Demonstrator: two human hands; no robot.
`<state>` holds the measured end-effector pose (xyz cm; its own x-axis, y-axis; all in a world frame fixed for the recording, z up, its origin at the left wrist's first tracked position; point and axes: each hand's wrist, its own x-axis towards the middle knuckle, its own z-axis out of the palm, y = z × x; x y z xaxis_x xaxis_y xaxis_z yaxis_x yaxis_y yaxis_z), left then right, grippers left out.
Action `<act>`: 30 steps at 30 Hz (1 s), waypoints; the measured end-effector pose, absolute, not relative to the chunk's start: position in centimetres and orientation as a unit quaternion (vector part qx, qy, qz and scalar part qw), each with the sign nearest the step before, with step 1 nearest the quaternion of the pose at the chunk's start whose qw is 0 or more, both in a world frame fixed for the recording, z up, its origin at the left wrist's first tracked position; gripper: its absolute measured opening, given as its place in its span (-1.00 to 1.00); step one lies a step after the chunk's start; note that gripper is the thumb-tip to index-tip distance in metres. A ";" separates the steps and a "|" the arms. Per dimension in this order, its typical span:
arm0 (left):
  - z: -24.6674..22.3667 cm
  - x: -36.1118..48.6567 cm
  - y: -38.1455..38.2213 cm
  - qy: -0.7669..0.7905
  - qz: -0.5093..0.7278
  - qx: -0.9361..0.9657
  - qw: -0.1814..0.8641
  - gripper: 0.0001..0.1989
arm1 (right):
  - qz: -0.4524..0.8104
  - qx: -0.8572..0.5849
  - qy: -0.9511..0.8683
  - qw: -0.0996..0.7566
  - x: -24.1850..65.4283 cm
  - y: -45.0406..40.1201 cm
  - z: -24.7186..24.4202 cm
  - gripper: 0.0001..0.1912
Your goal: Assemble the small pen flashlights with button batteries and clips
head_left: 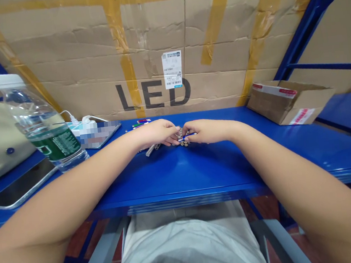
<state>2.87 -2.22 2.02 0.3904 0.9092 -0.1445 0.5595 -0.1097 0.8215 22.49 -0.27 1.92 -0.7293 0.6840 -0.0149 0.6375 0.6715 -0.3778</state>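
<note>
My right hand (205, 130) is closed around a slim blue pen-like tube (189, 136), whose silver end points toward my left hand. Close beside it, my left hand (165, 132) has its fingers pinched together near that end; what they hold, if anything, is too small to make out. Small round silver pieces (184, 143), like button cells, lie in a cluster on the blue table below and between the hands. Several silver tubes (152, 149) rest under my left hand, partly hidden by it. Behind my left wrist lie green, blue and red pen-like tubes (139, 125).
A water bottle (52, 137) stands at the left near a dark phone (23, 182). Behind it are a tablet-like device (107, 133) and a white charger with cables (83, 127). A small open carton (281, 102) sits back right. A large LED box (92, 65) walls off the back.
</note>
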 end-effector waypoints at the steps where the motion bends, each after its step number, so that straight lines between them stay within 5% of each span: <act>1: 2.0 2.8 -2.2 0.516 0.201 0.713 0.430 -0.77 | 0.168 -0.354 -0.917 0.078 22.4 -0.1 1.7 -0.89; 20: 3.0 1.6 -1.9 0.545 0.130 0.703 0.438 -0.74 | 0.122 -0.303 -0.932 0.156 21.0 -0.1 0.6 -0.76; 30: 3.2 1.7 -1.8 0.560 0.087 0.736 0.370 -0.66 | 0.146 -0.329 -0.915 0.181 20.3 -0.2 0.2 -0.85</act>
